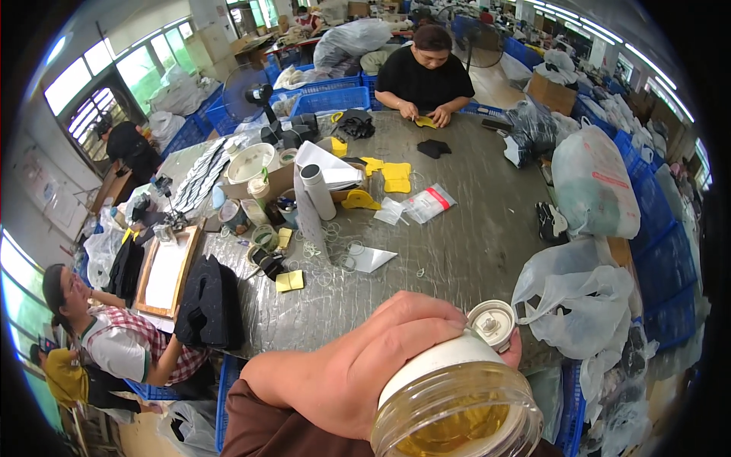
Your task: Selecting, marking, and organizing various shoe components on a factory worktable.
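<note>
My left hand [365, 350] is closed round a drinking bottle at the front of the view. The bottle [457, 404] has a white band and a clear part, turned towards me, with amber liquid inside. Just beyond my fingers, a round white cap [491, 324] shows its ridged inner side and a small central knob. A bit of finger [515, 350] shows at the cap's right edge, but I cannot tell which hand it belongs to. Otherwise the bottle hides that area, and nothing else of my right hand can be made out.
A grey-covered worktable [457, 259] holds yellow pieces [396, 177], a white flask [317, 192] and a clear packet [428, 202]. Across it, a person in black [426, 80] handles a yellow piece. Another person [126, 335] is at the left. Plastic bags [579, 289] crowd the right edge.
</note>
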Action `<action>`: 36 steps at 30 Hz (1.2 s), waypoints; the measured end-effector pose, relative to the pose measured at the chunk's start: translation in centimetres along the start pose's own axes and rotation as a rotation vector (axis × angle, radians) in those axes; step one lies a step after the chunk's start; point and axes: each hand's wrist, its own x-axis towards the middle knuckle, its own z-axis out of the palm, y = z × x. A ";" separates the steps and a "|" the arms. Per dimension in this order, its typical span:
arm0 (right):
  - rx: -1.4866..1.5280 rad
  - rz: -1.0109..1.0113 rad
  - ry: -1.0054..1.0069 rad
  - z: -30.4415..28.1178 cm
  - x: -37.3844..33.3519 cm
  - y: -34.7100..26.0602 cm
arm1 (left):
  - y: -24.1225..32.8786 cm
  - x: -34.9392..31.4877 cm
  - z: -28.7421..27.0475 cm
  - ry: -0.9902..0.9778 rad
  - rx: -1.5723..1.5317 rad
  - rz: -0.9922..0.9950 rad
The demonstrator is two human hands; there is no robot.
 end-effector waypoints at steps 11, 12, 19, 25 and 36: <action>0.087 -0.007 0.096 0.6 -0.3 -0.1 | 0.9 0.6 0.0 0.119 0.115 0.104; 0.054 -0.014 0.086 0.7 -0.3 -0.2 | 1.0 0.7 0.0 0.119 0.113 0.102; 0.086 -0.037 0.078 0.9 -0.4 -0.3 | 1.1 0.6 -0.1 0.150 0.164 0.130; 0.126 -0.020 0.130 0.6 -0.5 -0.2 | 0.8 0.8 0.1 0.236 0.199 0.197; 0.482 0.117 0.159 -0.1 -0.7 -0.3 | 1.6 1.4 0.5 0.491 0.381 0.046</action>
